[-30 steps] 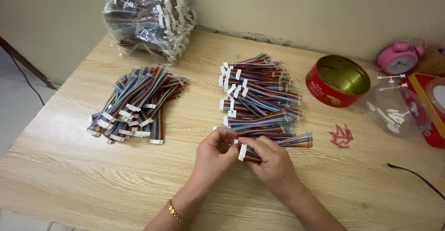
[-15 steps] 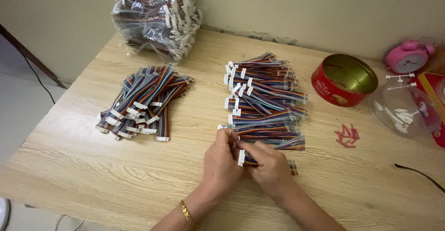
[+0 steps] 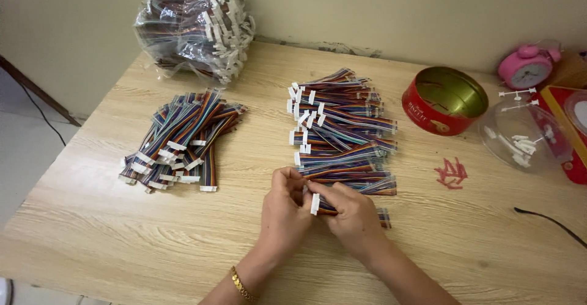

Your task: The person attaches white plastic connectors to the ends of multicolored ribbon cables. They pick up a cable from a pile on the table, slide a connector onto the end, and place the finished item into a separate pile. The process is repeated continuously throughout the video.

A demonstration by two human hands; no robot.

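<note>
Rainbow ribbon cable point(image 3: 342, 210) with a white plug on its end sits between both hands, low on the wooden worktop point(image 3: 92, 231). The left hand point(image 3: 284, 210) pinches the plug end with its fingertips. The right hand point(image 3: 351, 216) is closed over the flat wires just beside it. I think the fingers are working on the white plug, but they cover most of it, so I cannot be sure.

Just past the hands lies a neat stack of cables point(image 3: 339, 133). A looser pile point(image 3: 180, 143) lies off to the left of the hands. Far behind that is a plastic bag of more cables point(image 3: 195, 23). To the right of the hands, well apart, stands a red round tin point(image 3: 443, 100).
</note>
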